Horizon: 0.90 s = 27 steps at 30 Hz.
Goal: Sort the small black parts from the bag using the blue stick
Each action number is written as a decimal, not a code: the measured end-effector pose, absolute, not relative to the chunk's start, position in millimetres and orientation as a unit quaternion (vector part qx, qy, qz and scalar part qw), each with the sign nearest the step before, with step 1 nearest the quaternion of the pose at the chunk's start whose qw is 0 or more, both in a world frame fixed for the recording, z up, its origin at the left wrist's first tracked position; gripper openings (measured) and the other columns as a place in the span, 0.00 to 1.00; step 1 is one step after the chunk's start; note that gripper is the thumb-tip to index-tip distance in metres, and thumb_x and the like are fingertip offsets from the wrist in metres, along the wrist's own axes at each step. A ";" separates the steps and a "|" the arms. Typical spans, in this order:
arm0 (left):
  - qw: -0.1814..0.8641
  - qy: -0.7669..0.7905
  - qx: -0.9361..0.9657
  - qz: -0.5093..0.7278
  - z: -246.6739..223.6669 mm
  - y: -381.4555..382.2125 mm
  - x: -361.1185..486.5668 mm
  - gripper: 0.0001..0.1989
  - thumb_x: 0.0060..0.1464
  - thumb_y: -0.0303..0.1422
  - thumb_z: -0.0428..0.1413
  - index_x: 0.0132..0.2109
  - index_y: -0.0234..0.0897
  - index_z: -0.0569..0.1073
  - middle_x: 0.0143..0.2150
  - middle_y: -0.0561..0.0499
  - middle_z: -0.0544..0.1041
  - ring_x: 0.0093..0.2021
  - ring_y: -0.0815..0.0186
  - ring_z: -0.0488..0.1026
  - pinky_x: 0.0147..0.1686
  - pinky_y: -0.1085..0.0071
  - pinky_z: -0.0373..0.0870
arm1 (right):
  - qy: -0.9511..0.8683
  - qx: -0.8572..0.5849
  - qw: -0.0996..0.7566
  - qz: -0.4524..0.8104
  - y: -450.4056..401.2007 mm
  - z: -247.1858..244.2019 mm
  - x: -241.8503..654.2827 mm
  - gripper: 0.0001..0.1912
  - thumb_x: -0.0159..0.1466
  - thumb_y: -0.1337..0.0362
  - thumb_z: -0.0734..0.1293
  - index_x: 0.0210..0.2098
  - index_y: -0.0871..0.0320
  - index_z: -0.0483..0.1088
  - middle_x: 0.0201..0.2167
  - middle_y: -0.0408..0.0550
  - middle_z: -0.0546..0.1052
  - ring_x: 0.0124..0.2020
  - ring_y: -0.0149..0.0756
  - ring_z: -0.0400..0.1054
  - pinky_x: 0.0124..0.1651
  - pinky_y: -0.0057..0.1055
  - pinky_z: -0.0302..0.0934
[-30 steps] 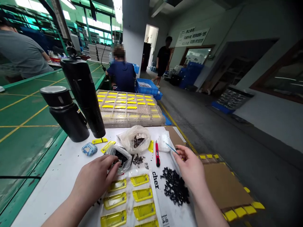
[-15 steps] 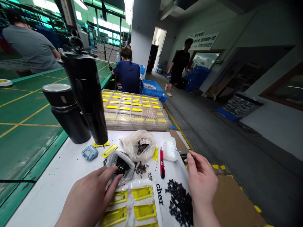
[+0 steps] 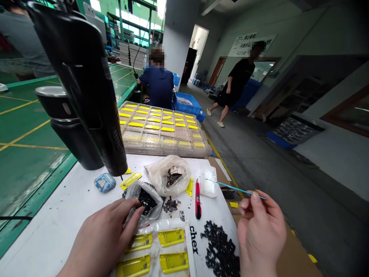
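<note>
Left hand (image 3: 99,240): near edge of the white work sheet (image 3: 77,219), fingers loosely curled and spread, tips at the mouth of a clear plastic bag (image 3: 145,204) of small black parts. Contact is visible; whether the bag is actually gripped, cannot tell.

Right hand (image 3: 261,234): raised over the right edge of the sheet, thumb and fingers pinched closed on a thin blue rod (image 3: 235,189). The rod runs roughly level, its fine tip pointing left toward a small clear packet (image 3: 208,184).

Between the hands: a small heap of black parts (image 3: 170,205) on the sheet; a red utility knife (image 3: 197,199) lying lengthwise; a larger loose pile of black parts (image 3: 220,246) near the right edge, just beside the printed letters "cher" (image 3: 193,239). Yellow plastic parts (image 3: 152,250) lie in rows on clear film at the near edge.

Far edge: a knotted plastic bag (image 3: 167,175) holding dark parts, a moulded tray of yellow parts (image 3: 161,129) beyond it, and two black insulated bottles (image 3: 77,123) at the far left corner. A small blue pouch (image 3: 105,182) lies just in front of them.
</note>
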State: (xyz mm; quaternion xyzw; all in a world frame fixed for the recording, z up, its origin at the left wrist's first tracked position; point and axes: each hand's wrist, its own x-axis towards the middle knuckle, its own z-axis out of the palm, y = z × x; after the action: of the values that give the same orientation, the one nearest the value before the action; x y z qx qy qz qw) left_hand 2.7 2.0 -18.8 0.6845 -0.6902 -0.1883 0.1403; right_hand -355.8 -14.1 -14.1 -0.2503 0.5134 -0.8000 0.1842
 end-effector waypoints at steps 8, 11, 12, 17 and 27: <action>0.168 -0.681 0.686 -0.193 -22.2 0.9 4.9 0.25 0.68 0.57 0.49 0.53 0.53 0.84 0.53 0.55 0.87 0.48 0.58 0.85 0.47 0.64 0.77 | 0.480 -0.238 0.292 -0.792 -9.0 -11.1 -354.1 0.19 0.56 0.59 0.85 0.42 0.57 0.79 0.37 0.44 0.76 0.28 0.26 0.67 0.30 0.24 0.64; 0.163 -0.684 0.684 -0.192 -22.7 0.4 5.6 0.24 0.70 0.56 0.48 0.54 0.53 0.84 0.53 0.55 0.87 0.47 0.59 0.85 0.46 0.64 0.77 | 0.470 -0.253 0.303 -0.790 -5.7 -12.4 -352.0 0.15 0.59 0.60 0.83 0.42 0.56 0.79 0.39 0.45 0.77 0.29 0.26 0.67 0.33 0.26 0.65; 0.161 -0.686 0.684 -0.191 -22.5 0.3 5.6 0.24 0.70 0.56 0.48 0.54 0.53 0.84 0.53 0.54 0.87 0.48 0.59 0.84 0.46 0.64 0.76 | 0.467 -0.260 0.303 -0.789 -4.8 -13.0 -351.9 0.14 0.60 0.61 0.82 0.42 0.56 0.79 0.39 0.45 0.77 0.29 0.26 0.67 0.33 0.26 0.65; 0.148 -0.683 0.687 -0.199 -20.2 0.1 4.2 0.23 0.72 0.53 0.47 0.55 0.53 0.83 0.56 0.54 0.86 0.51 0.58 0.84 0.49 0.62 0.76 | 0.461 -0.290 0.324 -0.773 -2.6 -16.4 -352.8 0.11 0.62 0.62 0.81 0.42 0.55 0.80 0.41 0.47 0.79 0.28 0.26 0.67 0.33 0.28 0.66; 0.148 -0.697 0.672 -0.202 -16.1 0.7 3.1 0.22 0.75 0.48 0.45 0.55 0.52 0.83 0.57 0.54 0.84 0.53 0.58 0.82 0.52 0.59 0.75 | 0.482 -0.420 0.431 -0.637 7.8 -23.3 -342.5 0.12 0.61 0.58 0.82 0.43 0.53 0.84 0.37 0.52 0.82 0.29 0.30 0.71 0.32 0.27 0.69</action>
State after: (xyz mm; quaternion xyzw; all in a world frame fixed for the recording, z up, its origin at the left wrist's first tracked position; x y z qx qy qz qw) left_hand 3.1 0.7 -16.1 0.6719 -0.6970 -0.2022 0.1479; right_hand -342.5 7.8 -23.3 -0.4204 0.4818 -0.6365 0.4312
